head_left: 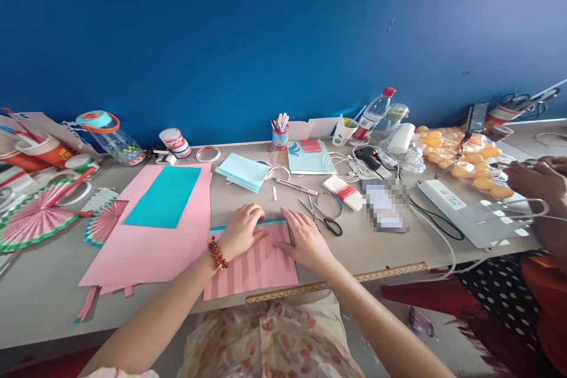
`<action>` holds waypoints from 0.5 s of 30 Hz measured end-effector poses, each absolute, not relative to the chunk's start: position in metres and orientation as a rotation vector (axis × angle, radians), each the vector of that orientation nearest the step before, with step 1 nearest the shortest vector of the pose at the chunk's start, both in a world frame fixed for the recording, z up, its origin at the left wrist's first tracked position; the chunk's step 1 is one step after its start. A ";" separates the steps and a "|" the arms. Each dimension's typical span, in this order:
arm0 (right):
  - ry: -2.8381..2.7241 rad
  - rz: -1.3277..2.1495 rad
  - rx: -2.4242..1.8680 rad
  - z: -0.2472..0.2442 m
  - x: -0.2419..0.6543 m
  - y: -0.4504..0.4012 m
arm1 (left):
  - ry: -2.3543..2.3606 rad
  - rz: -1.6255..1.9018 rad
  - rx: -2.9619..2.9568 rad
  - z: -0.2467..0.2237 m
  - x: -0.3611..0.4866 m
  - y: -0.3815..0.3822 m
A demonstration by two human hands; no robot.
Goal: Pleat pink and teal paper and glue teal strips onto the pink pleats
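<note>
A pink sheet of paper (261, 266) with darker stripes and a teal strip (277, 221) along its far edge lies flat before me at the table's front. My left hand (244, 233) rests over its far left part, fingers bent and thumb apart, a red bead bracelet on the wrist. On the far right part lies my right hand (308, 242), fingers stretched out and thumb spread. Neither hand grips anything visible. Scissors (325, 220) with dark handles lie just beyond my right hand. To the left, a teal sheet (166, 196) lies on larger pink paper (150, 254).
Pleated watermelon-coloured fans (38, 212) lie at far left. Behind my hands are light-blue papers (243, 171), a pen cup (280, 137) and a cutter (296, 187). A phone (385, 205), power strip (447, 198) and cables lie right, near another person's hands (535, 180).
</note>
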State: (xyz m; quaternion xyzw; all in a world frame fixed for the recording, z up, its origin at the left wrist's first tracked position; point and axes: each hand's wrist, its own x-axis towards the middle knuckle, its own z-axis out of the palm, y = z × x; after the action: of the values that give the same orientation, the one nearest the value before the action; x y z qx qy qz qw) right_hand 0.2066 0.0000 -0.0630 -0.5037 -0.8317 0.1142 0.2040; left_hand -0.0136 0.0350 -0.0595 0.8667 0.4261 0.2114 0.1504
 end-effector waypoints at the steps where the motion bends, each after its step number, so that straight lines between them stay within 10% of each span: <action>1: -2.321 0.333 -1.411 -0.062 0.206 0.002 | 1.228 0.600 2.484 -0.059 -0.014 0.035; 15: -2.301 0.192 -1.740 -0.053 0.198 -0.022 | 1.261 0.499 2.412 -0.060 -0.018 0.034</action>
State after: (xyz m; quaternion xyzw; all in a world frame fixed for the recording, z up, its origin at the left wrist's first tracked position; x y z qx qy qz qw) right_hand 0.1977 -0.0217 -0.0527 -0.5973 -0.7895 0.0658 0.1250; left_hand -0.0180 0.0338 -0.0598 0.8565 0.4476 0.1773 0.1861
